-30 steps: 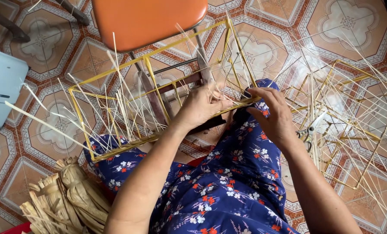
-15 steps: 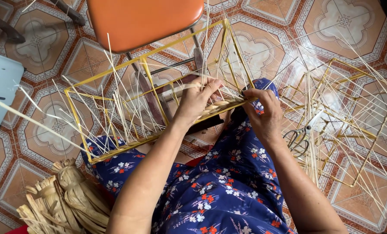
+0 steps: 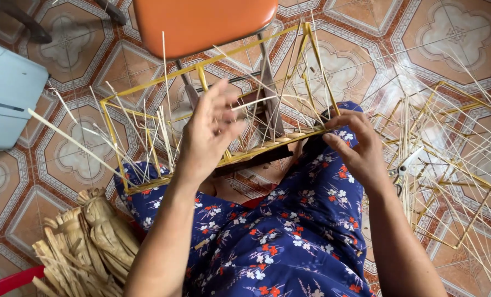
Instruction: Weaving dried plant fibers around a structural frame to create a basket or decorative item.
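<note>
Lifted off the frame (image 3: 218, 110), left hand (image 3: 210, 132) spreads its fingers; right hand (image 3: 355, 148) pinches the barely woven rim.

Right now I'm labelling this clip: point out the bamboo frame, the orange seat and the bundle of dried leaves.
bamboo frame (image 3: 109, 124), head view, on its left upright strip.
orange seat (image 3: 201, 22), head view, middle of the seat's surface.
bundle of dried leaves (image 3: 100, 234), head view, on the tied upper part of the bundle.

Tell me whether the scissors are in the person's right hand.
No: the right hand grips the yellow frame's corner, while the scissors lie among the loose strips beside it.
</note>
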